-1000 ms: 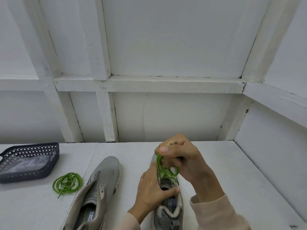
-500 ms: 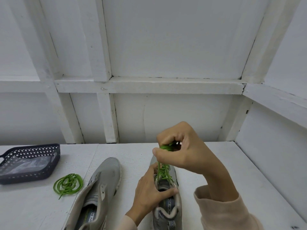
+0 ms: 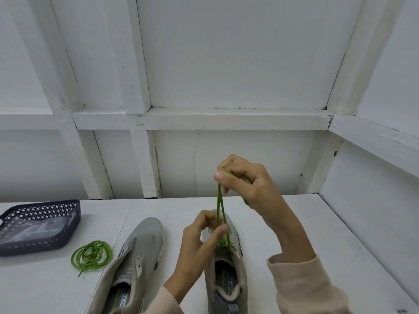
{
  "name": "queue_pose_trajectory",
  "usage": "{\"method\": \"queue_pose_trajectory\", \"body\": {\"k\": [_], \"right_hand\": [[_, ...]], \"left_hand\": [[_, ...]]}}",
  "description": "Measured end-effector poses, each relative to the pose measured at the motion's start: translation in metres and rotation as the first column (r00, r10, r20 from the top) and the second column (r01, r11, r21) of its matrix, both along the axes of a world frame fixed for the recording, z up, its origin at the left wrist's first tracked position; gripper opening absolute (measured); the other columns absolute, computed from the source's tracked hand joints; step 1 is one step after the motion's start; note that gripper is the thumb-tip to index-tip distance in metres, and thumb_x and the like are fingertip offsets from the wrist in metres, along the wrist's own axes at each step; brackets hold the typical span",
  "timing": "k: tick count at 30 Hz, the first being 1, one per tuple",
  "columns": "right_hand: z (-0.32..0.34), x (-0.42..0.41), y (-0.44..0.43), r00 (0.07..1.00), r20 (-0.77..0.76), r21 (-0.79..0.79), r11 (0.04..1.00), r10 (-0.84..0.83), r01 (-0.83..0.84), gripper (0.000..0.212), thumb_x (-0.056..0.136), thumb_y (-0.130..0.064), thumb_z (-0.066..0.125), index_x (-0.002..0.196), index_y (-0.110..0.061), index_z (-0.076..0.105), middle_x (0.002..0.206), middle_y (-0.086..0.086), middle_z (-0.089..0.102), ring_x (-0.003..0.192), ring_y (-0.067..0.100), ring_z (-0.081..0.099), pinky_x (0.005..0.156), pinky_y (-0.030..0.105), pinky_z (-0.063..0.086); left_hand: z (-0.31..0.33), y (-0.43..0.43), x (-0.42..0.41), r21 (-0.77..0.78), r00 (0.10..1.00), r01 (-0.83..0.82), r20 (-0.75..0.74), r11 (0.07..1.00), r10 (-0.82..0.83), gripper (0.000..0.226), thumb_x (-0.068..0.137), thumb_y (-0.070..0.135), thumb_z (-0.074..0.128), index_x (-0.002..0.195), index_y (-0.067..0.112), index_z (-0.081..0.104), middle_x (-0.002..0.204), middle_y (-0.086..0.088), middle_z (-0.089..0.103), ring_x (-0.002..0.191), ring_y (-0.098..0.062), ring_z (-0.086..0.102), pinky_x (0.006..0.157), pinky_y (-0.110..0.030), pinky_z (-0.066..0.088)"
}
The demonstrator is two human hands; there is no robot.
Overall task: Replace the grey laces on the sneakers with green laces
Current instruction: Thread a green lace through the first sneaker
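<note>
Two grey sneakers lie on the white table. The left sneaker point(image 3: 138, 252) has no lace. The right sneaker point(image 3: 226, 275) has a green lace point(image 3: 220, 208) threaded near its toe. My right hand point(image 3: 244, 182), raised above the shoe, grips both strands of that lace and holds them taut. My left hand point(image 3: 199, 241) rests on the right sneaker's front, thumb and fingers pinching at the lace by the eyelets. A second green lace point(image 3: 91, 257) lies coiled on the table to the left of the sneakers.
A dark perforated basket point(image 3: 13, 245) with a clear plastic bag inside stands at the far left of the table point(image 3: 317, 234). White panelled walls close the table off at the back and on the right.
My right hand has risen further from the shoe, drawing the green lace out into two long taut strands. My left hand has shifted from the shoe's side to the eyelets.
</note>
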State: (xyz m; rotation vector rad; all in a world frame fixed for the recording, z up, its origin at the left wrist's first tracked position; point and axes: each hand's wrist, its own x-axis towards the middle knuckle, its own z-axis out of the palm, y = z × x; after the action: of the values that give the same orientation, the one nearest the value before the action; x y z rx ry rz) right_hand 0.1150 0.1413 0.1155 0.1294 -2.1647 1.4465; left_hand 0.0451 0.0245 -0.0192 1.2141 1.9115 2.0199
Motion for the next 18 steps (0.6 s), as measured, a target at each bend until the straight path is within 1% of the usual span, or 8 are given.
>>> {"method": "queue_pose_trajectory", "body": {"k": [3, 6, 8, 9, 11, 13, 16, 18], "right_hand": [[0.003, -0.001, 0.001, 1.000, 0.019, -0.058, 0.998, -0.007, 0.008, 0.032, 0.090, -0.022, 0.062, 0.065, -0.003, 0.061, 0.073, 0.003, 0.059, 0.071, 0.012, 0.055, 0.071, 0.028, 0.045], [0.007, -0.002, 0.003, 1.000, 0.014, -0.161, 0.987, -0.004, 0.007, 0.033, 0.091, -0.019, 0.064, 0.070, 0.007, 0.061, 0.070, 0.010, 0.060, 0.067, 0.020, 0.057, 0.061, 0.030, 0.047], [0.009, -0.002, 0.005, 1.000, 0.018, -0.195, 0.981, -0.014, 0.018, 0.032, 0.091, -0.015, 0.063, 0.074, 0.012, 0.061, 0.070, 0.013, 0.061, 0.066, 0.020, 0.059, 0.058, 0.030, 0.048], [0.011, -0.002, 0.005, 1.000, 0.020, -0.204, 0.979, -0.015, 0.019, 0.031, 0.090, -0.015, 0.063, 0.075, 0.012, 0.062, 0.070, 0.012, 0.062, 0.066, 0.021, 0.060, 0.057, 0.030, 0.048], [0.012, -0.002, 0.007, 0.999, 0.033, -0.232, 0.972, -0.026, 0.033, 0.028, 0.090, -0.014, 0.063, 0.075, 0.010, 0.062, 0.070, 0.010, 0.062, 0.067, 0.021, 0.060, 0.056, 0.030, 0.048], [0.012, -0.002, 0.009, 0.998, 0.043, -0.263, 0.963, -0.049, 0.059, 0.026, 0.089, -0.014, 0.064, 0.076, 0.008, 0.062, 0.070, 0.007, 0.061, 0.067, 0.020, 0.060, 0.055, 0.029, 0.049], [0.014, -0.002, 0.011, 0.995, 0.041, -0.311, 0.946, -0.086, 0.094, 0.025, 0.089, -0.016, 0.065, 0.075, 0.003, 0.061, 0.075, 0.012, 0.058, 0.067, 0.018, 0.059, 0.051, 0.028, 0.047], [0.017, -0.002, 0.012, 0.994, 0.034, -0.341, 0.934, -0.099, 0.105, 0.023, 0.089, -0.018, 0.065, 0.075, 0.000, 0.061, 0.080, 0.015, 0.058, 0.067, 0.018, 0.059, 0.049, 0.027, 0.046]], "left_hand": [[0.024, 0.003, 0.000, 0.144, 0.997, 0.030, 0.068, 0.989, -0.040, 0.022, 0.084, 0.034, 0.068, 0.099, 0.023, 0.057, 0.076, -0.006, 0.064, 0.058, -0.024, 0.060, 0.060, -0.037, 0.052], [0.046, 0.004, -0.003, 0.205, 0.995, 0.019, 0.090, 0.979, -0.038, 0.032, 0.083, 0.034, 0.067, 0.105, 0.015, 0.053, 0.085, -0.007, 0.066, 0.049, -0.029, 0.058, 0.051, -0.046, 0.048], [0.058, 0.005, -0.005, 0.180, 0.997, 0.023, 0.063, 0.983, -0.035, 0.032, 0.083, 0.036, 0.066, 0.104, 0.015, 0.054, 0.091, -0.001, 0.067, 0.047, -0.025, 0.058, 0.051, -0.042, 0.051], [0.063, 0.004, -0.007, 0.167, 0.998, 0.027, 0.045, 0.986, -0.035, 0.031, 0.084, 0.037, 0.065, 0.103, 0.015, 0.055, 0.090, 0.001, 0.067, 0.048, -0.025, 0.059, 0.051, -0.041, 0.053], [0.069, 0.005, -0.009, 0.146, 0.999, 0.029, 0.018, 0.989, -0.032, 0.026, 0.086, 0.033, 0.067, 0.101, 0.016, 0.055, 0.090, -0.001, 0.067, 0.048, -0.026, 0.060, 0.051, -0.043, 0.054], [0.073, 0.005, -0.010, 0.142, 1.000, 0.019, 0.004, 0.990, -0.020, 0.023, 0.088, 0.026, 0.070, 0.099, 0.015, 0.053, 0.094, -0.003, 0.067, 0.048, -0.026, 0.059, 0.048, -0.040, 0.052], [0.079, 0.006, -0.007, 0.146, 1.000, 0.017, 0.013, 0.989, -0.019, 0.023, 0.086, 0.018, 0.070, 0.097, 0.016, 0.049, 0.086, -0.006, 0.068, 0.048, -0.024, 0.058, 0.048, -0.032, 0.050], [0.081, 0.006, -0.006, 0.135, 1.000, 0.029, 0.000, 0.990, -0.029, 0.020, 0.088, 0.015, 0.069, 0.096, 0.017, 0.052, 0.084, -0.004, 0.067, 0.048, -0.022, 0.057, 0.049, -0.028, 0.049]]}}
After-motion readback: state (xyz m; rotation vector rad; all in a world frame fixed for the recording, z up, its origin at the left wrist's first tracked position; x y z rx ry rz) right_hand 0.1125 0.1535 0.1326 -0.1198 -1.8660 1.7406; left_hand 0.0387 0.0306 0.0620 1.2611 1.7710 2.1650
